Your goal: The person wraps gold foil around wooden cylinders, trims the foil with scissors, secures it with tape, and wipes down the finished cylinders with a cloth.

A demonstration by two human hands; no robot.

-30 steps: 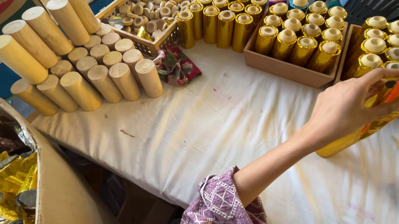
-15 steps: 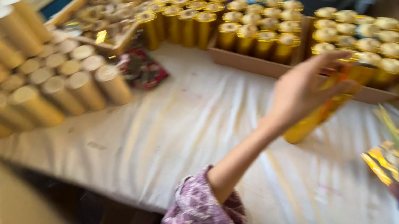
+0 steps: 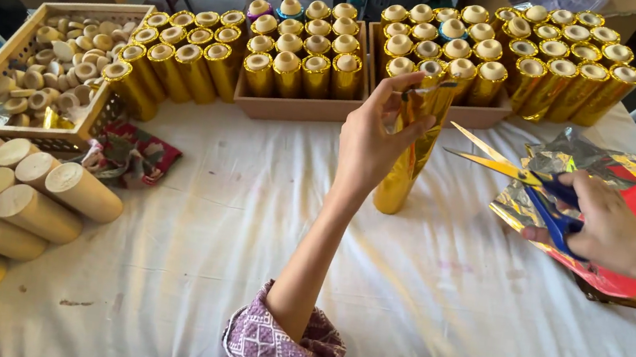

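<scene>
The left hand (image 3: 373, 141) grips a gold tube (image 3: 415, 147) standing upright at the middle of the desk (image 3: 241, 251), just near of the trays (image 3: 303, 106) of gold tubes. The right hand (image 3: 609, 232) clasps blue-handled scissors (image 3: 529, 183), blades apart, over foil sheets (image 3: 578, 157) at right.

Single head view, close above white-clothed table (image 3: 418, 292), angled down and forward toward far edge
</scene>
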